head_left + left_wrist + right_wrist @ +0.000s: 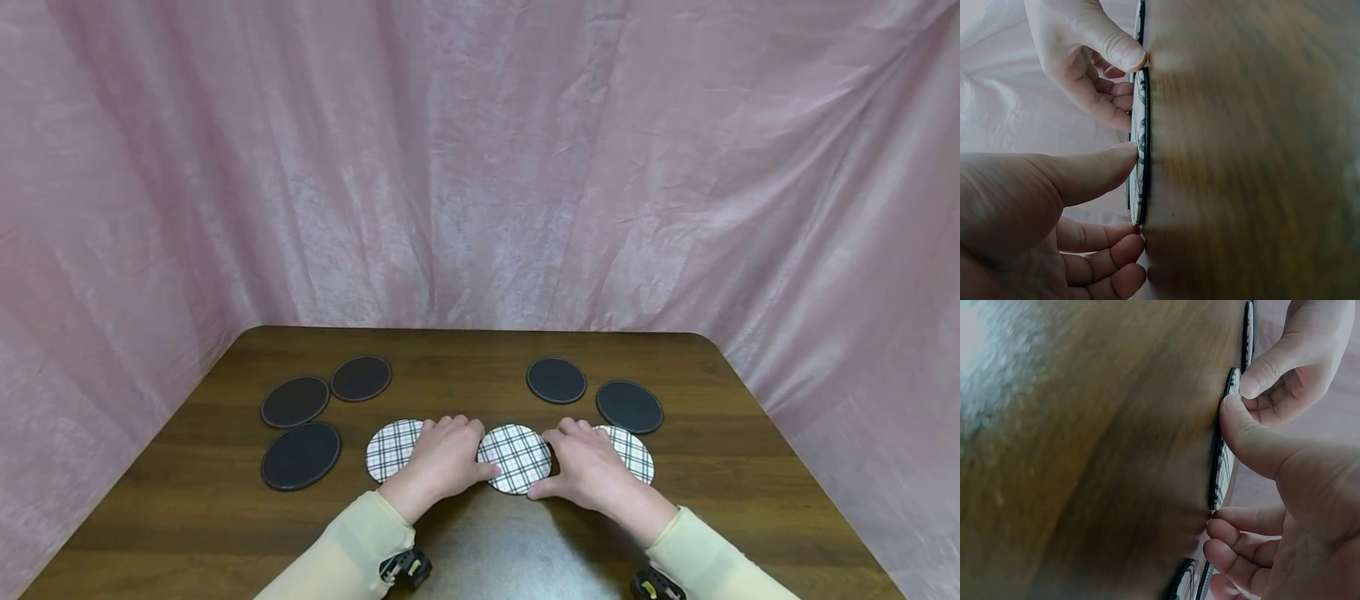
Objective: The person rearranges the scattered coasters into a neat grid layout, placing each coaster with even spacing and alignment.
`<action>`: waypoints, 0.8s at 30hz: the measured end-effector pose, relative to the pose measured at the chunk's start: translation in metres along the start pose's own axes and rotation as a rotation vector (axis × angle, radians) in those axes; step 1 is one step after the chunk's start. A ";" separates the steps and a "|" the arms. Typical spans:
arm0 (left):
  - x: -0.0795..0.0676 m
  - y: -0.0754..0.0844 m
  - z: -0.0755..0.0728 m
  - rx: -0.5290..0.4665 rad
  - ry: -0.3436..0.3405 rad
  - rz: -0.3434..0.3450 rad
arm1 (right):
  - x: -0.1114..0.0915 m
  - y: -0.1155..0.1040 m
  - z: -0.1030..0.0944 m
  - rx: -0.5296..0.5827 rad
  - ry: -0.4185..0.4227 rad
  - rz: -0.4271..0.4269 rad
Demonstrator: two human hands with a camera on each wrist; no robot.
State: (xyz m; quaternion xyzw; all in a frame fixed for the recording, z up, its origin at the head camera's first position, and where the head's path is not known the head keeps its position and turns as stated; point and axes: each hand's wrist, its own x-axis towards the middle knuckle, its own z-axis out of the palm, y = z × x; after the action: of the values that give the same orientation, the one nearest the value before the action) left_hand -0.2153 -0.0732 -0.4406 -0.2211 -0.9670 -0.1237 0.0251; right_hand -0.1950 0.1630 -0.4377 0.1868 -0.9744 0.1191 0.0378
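The head view is softly and evenly lit; a pale glare is reflected at the near middle of the brown wood-grained counter (187, 500). Sheen is scattered across the pink velvety curtain (480, 167), and soft shadows are cast beside the bare hands (446, 458). Both wrist views are dimmer, the counter blurred; the right one's upper left is whitened by glare.
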 end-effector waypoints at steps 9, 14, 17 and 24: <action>0.001 -0.001 -0.001 -0.036 -0.024 -0.006 | 0.005 0.000 0.000 0.009 -0.007 0.003; 0.004 -0.001 -0.001 -0.068 -0.035 -0.022 | 0.009 0.000 -0.003 0.048 -0.038 0.023; 0.005 -0.001 0.000 -0.080 -0.042 -0.030 | 0.010 -0.001 -0.004 0.077 -0.055 0.040; 0.006 -0.002 0.000 -0.104 -0.046 -0.040 | 0.014 -0.001 -0.003 0.122 -0.068 0.068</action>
State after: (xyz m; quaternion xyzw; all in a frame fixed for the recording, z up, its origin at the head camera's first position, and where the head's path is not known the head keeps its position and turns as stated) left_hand -0.2212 -0.0727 -0.4402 -0.2056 -0.9639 -0.1689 -0.0113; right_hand -0.2077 0.1581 -0.4329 0.1596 -0.9718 0.1731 -0.0107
